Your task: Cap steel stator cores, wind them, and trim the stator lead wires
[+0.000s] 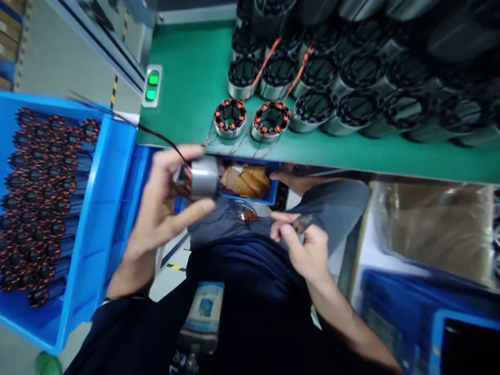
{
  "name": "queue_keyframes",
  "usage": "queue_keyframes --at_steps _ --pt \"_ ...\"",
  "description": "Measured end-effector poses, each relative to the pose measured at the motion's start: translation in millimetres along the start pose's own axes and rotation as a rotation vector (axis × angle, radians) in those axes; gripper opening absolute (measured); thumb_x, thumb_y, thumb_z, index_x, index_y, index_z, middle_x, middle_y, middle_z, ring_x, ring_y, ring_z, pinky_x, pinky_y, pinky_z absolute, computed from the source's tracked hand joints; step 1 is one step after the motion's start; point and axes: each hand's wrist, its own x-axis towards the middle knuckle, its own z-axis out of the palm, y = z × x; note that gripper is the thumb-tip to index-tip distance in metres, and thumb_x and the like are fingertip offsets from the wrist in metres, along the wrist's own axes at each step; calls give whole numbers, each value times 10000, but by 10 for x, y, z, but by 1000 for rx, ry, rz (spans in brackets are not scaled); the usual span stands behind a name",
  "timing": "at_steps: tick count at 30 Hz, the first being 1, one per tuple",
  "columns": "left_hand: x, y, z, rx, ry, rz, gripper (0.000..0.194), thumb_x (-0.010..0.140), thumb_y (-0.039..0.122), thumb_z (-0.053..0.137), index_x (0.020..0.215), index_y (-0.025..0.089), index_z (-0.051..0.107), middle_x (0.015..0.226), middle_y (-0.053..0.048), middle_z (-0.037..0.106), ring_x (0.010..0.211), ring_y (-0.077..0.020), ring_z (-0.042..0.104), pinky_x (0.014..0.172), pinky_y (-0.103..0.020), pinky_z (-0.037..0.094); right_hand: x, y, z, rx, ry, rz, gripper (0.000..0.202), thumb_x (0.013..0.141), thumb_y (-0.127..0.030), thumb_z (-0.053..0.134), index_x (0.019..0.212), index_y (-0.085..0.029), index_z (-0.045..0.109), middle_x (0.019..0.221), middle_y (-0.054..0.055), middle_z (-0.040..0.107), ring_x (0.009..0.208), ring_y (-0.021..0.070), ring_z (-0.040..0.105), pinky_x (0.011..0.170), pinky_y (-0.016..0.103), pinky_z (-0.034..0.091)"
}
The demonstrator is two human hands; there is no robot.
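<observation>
- Apparently the left grip (158, 211) is closed around a metal-cased stator (205, 178), fingers over the top and thumb beneath; held sideways like this, its wound end faces the palm, and the dark leads (160, 136) trail away past the fingers, probably so they stay unpinched.
- The right grip (308, 247) is narrow, curled on a small tool (302, 223) too blurred to identify; holding it at the fingertips likely gives finer control than a full fist.
- On the green desk (187, 78), two stators with orange windings, one to the left (230, 133) and one beside it (264, 137), stand upright near the front edge, presumably for easy reach; their orange leads run back across the dark-topped rows behind.
- Wound cores lie close together in the blue bin (84, 245), which seems to keep them from rolling.
- As for position, the held stator sits between the left thumb and fingers, just off the desk's near edge, above the lap, and well apart from the right grip.
</observation>
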Motion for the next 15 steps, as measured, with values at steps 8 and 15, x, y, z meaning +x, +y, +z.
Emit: queue_keyframes --at_steps 8,15 --pt "-411 -297 1063 -324 -290 -53 479 1076 474 894 1491 318 713 1419 -95 752 1344 -308 757 1167 -467 661 491 -1036 35 -274 -58 -424 223 1008 -274 944 1228 -261 913 864 -13 804 712 153 696 702 309 601" --pt "-446 -230 1036 -132 -83 25 367 1151 395 763 1465 325 585 1580 -151 646 1490 -332 657 1105 -480 634 439 -695 79 -127 51 -337 67 1053 -269 870 987 -264 882 886 17 835 770 189 751 736 344 622"
